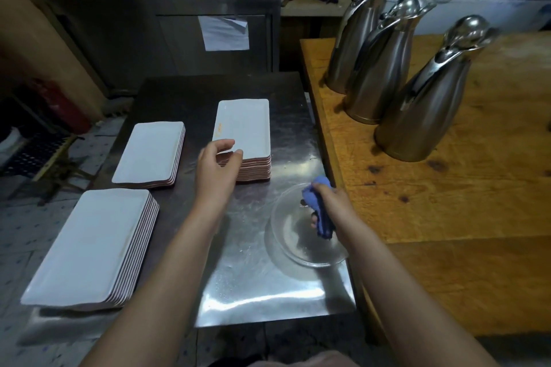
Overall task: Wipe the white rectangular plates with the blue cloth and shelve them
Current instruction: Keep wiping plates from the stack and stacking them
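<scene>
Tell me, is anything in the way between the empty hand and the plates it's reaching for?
No, nothing visible. The left hand is right at the near corner of the top plate on the far stack, with nothing between. The right hand holds the cloth over the bowl.

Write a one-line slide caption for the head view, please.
Left hand at the far stack of white rectangular plates; right hand grips the blue cloth over a glass bowl.
</scene>
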The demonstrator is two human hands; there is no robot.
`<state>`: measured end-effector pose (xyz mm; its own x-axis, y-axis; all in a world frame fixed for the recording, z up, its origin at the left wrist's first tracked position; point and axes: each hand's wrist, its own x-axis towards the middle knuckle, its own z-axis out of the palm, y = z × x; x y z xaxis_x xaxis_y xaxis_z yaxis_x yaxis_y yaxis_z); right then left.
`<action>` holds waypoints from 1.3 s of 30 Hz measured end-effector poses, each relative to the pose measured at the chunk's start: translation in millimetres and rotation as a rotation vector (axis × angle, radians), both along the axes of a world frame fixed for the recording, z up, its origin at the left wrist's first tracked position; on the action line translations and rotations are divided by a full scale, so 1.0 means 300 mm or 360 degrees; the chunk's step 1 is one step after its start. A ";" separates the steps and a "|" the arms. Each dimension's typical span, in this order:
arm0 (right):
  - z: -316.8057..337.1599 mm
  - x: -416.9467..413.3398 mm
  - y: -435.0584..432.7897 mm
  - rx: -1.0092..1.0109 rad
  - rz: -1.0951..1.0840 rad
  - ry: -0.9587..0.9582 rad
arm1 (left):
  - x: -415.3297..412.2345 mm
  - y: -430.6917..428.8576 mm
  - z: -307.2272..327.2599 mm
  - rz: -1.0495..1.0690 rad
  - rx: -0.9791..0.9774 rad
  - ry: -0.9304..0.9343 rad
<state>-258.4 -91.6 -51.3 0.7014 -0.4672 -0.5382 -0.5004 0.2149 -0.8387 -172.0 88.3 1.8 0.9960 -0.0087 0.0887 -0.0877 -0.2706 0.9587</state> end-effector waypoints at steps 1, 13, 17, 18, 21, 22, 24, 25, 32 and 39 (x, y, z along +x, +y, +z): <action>0.004 0.000 -0.006 0.0063 0.0004 -0.0009 | 0.001 -0.003 0.003 -0.0001 -0.0011 -0.0003; 0.195 0.015 0.024 0.0068 0.0327 -0.0515 | -0.012 0.024 0.037 0.0032 0.0021 -0.0030; 0.236 0.080 0.098 -0.0054 0.0398 -0.0608 | -0.016 0.095 0.064 0.0120 -0.0059 -0.0110; 0.244 0.101 0.125 -0.0051 0.0384 -0.0619 | -0.013 0.119 0.075 0.0143 -0.0079 -0.0150; 0.249 0.167 0.221 0.0036 0.0388 -0.0613 | 0.007 0.200 0.103 0.0178 -0.0079 -0.0254; 0.249 0.187 0.255 0.0078 0.0392 -0.0595 | 0.018 0.228 0.113 0.0192 -0.0102 -0.0266; 0.245 0.229 0.320 0.0158 0.0386 -0.0561 | 0.040 0.286 0.130 0.0243 -0.0194 -0.0263; 0.241 0.250 0.351 0.0194 0.0374 -0.0543 | 0.051 0.320 0.138 0.0265 -0.0219 -0.0259; 0.236 0.432 0.567 0.0299 0.0285 -0.0417 | 0.198 0.604 0.153 0.0286 -0.0207 -0.0230; 0.240 0.629 0.813 0.0396 0.0201 -0.0525 | 0.423 0.883 0.103 0.0186 -0.0129 -0.0059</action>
<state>-69.7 152.3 20.6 0.8981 -0.2512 -0.3609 -0.2492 0.3852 -0.8885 -45.1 353.3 32.8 0.9858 0.1160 0.1213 -0.0961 -0.2027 0.9745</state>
